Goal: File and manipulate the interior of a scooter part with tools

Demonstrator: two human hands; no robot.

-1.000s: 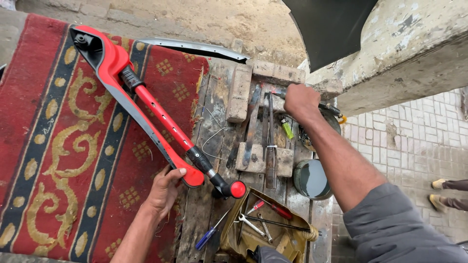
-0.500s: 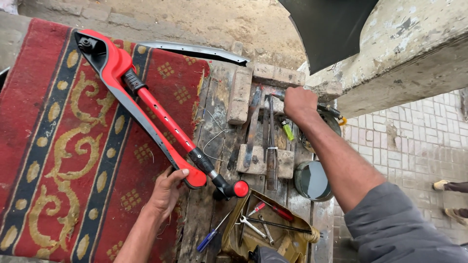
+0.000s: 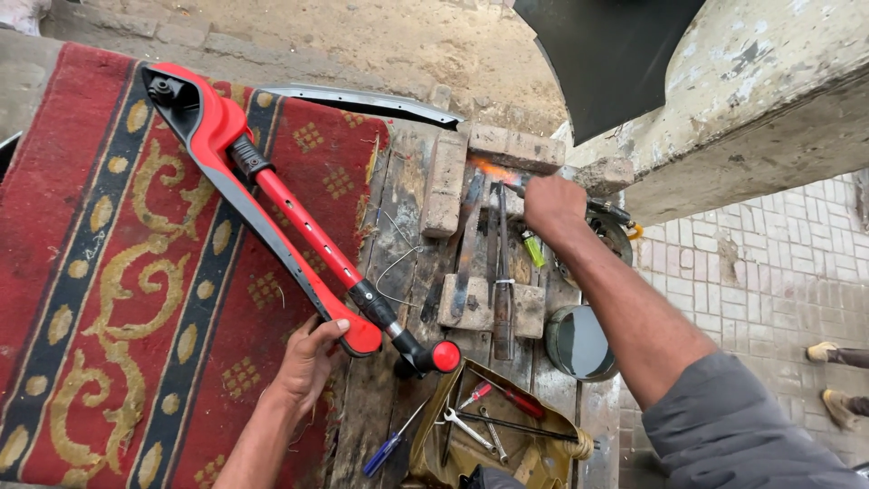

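Red plastic panel (image 3: 272, 213), stiff but light, lay on rug (image 3: 81, 272); my left hand (image 3: 303, 367) pinched its six-o'clock end. Right hand (image 3: 554, 204), closed around torch at one o'clock.

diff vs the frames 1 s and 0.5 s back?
A small flame now shows at the bricks, just ahead of the right hand; neither earlier frame shows it. That hand has barely moved. The left hand still grips the lower end of the red and grey part on the rug; the part has not shifted. The tool tray and round tin are unchanged.
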